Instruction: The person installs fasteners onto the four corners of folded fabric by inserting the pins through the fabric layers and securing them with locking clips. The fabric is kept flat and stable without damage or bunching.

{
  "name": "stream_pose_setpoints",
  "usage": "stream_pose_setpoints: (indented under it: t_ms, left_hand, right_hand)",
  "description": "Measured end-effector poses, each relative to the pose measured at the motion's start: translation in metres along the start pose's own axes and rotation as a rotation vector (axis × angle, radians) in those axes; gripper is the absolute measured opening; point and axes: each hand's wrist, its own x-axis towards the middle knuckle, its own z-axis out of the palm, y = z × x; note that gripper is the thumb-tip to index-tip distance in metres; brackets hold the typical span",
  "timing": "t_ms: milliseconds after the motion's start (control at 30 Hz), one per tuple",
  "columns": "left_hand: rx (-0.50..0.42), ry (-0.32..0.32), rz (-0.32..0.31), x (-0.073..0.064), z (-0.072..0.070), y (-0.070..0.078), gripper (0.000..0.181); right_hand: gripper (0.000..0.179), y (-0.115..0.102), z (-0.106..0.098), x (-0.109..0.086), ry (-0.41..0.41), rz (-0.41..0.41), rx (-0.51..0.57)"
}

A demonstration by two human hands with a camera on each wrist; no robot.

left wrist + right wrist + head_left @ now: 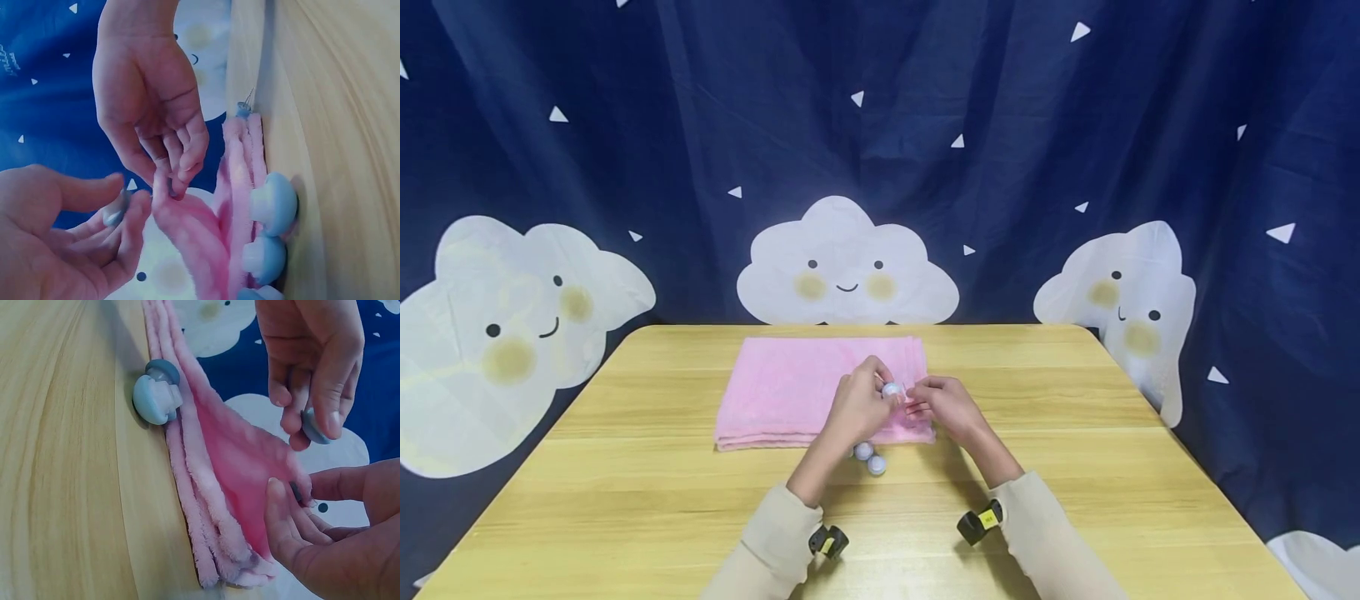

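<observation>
A folded pink plush blanket [797, 379] lies on the table. Just above its right side, my left hand [859, 406] pinches a small pale-blue round cap [317, 427] between thumb and fingers. My right hand [952, 407] grips a lifted corner of the blanket [287, 459], thumb on one side and fingers on the other. A small dark piece [295, 491] shows at that corner, between the fingers. Both hands are close together, the cap a short way from the raised corner. Several pale-blue mushroom-shaped fasteners [279, 203] lie by the blanket's near edge.
Another blue fastener with thin pins [243, 109] shows at the blanket's edge in the left wrist view. The wooden table [1120, 483] has rounded far corners. Behind it hangs a dark blue curtain [1000, 83] printed with clouds.
</observation>
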Motion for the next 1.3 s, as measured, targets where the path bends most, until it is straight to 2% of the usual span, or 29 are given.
stream_pose_setpoints:
  t_ms: [67, 167, 300, 533, 700, 833, 1067, 1233, 1300]
  left_hand:
    - [-0.027, 0.050, 0.007, 0.002, 0.000, -0.003, 0.024]
    - [-0.079, 0.080, 0.010, 0.004, 0.001, -0.007, 0.020]
    - [-0.170, 0.073, -0.014, 0.006, 0.001, -0.010, 0.017]
    - [-0.348, 0.082, -0.053, 0.009, 0.001, -0.015, 0.032]
    - [-0.407, 0.093, -0.056, 0.011, 0.003, -0.020, 0.033]
    - [-0.418, 0.098, -0.059, 0.011, 0.004, -0.021, 0.028]
    - [-0.324, 0.115, -0.061, 0.011, 0.008, -0.022, 0.022]
    - [-0.378, 0.102, -0.087, 0.010, 0.009, -0.022, 0.021]
    - [-0.374, 0.108, -0.087, 0.010, 0.008, -0.021, 0.020]
  right_hand:
    - [0.023, 0.000, 0.000, 0.000, 0.000, -0.001, -0.009]
    - [0.025, -0.001, 0.000, -0.001, 0.000, 0.000, -0.018]
    - [0.025, -0.001, 0.000, -0.002, 0.004, 0.005, -0.017]
    - [0.022, -0.003, 0.002, -0.002, 0.026, -0.007, -0.018]
    - [0.021, -0.002, 0.003, -0.002, 0.043, -0.006, -0.021]
    - [0.019, -0.001, 0.002, -0.002, 0.040, -0.002, -0.019]
    - [0.018, -0.001, 0.002, -0.002, 0.034, -0.012, -0.027]
    - [0.020, -0.002, 0.002, -0.002, 0.031, -0.016, -0.033]
    - [0.020, -0.001, 0.002, -0.002, 0.034, -0.015, -0.033]
